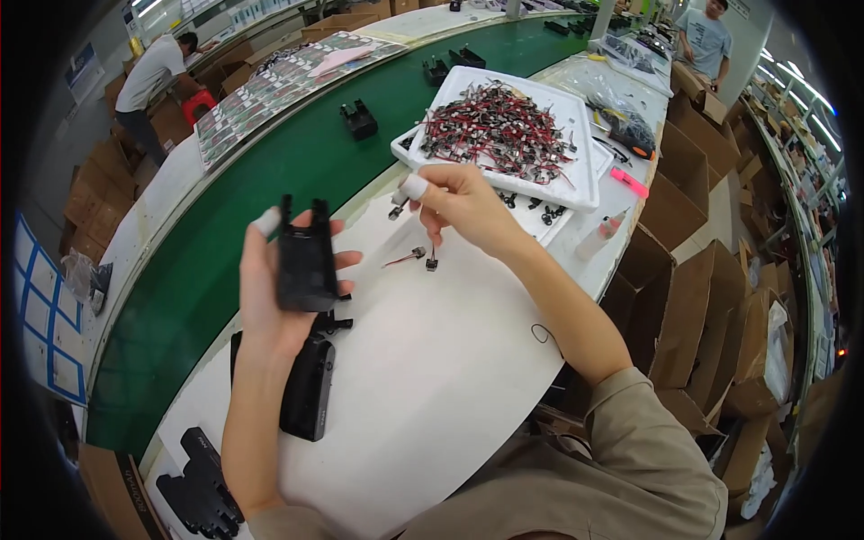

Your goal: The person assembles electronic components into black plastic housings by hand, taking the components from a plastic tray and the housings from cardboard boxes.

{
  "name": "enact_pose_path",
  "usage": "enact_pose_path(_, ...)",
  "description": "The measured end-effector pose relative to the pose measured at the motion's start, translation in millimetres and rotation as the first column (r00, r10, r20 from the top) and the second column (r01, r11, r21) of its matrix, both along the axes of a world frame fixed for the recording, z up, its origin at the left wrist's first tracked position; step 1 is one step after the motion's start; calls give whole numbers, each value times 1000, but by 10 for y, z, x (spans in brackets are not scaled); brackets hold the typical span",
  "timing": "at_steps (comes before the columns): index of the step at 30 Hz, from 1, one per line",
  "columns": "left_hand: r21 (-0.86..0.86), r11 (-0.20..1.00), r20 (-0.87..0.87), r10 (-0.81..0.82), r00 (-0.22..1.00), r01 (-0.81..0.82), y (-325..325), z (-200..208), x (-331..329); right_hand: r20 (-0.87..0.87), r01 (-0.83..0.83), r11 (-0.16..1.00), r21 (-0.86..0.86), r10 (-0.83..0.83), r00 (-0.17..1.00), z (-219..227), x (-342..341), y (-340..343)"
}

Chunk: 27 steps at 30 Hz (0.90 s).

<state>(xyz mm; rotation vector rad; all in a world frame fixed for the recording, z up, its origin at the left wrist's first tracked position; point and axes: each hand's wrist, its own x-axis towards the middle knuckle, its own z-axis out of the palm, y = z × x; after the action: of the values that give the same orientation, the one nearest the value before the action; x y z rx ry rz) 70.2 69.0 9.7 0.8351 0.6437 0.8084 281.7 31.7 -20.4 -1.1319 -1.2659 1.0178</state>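
Observation:
My left hand (274,324) is closed around a black plastic housing (308,261) with two prongs pointing up, held above the white work surface (432,360). Pinched between thumb and finger of my right hand (472,211) is a small connector with short wires (396,212). White coverings wrap both thumbs. Just below the right fingers is another small wired connector (432,265); whether it hangs from them or lies on the surface I cannot tell. A further wired connector (418,253) lies beside it. More black housings (308,387) rest under my left forearm.
A white foam tray (585,184) heaped with red-and-black wired connectors (499,130) stands at the far right. Near it are a pink marker (628,183) and a small bottle (600,236). Beyond runs a green conveyor belt (180,270) carrying black housings (359,120). Cardboard boxes (697,315) stand at right.

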Motion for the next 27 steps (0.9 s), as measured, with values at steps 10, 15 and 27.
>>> enact_pose_path(10,-19,957,-164,-287,944,288,-81,-71,68,-380,-53,998,44,66,923,39,-57,-33)
enact_pose_path(15,-18,951,-152,-308,939,309,-129,-74,96,-208,-74,992,103,94,974,45,-153,-96)
enact_pose_path(27,-29,936,-189,-349,918,350,-84,-126,89,-60,-83,996,30,85,995,96,-244,-154)
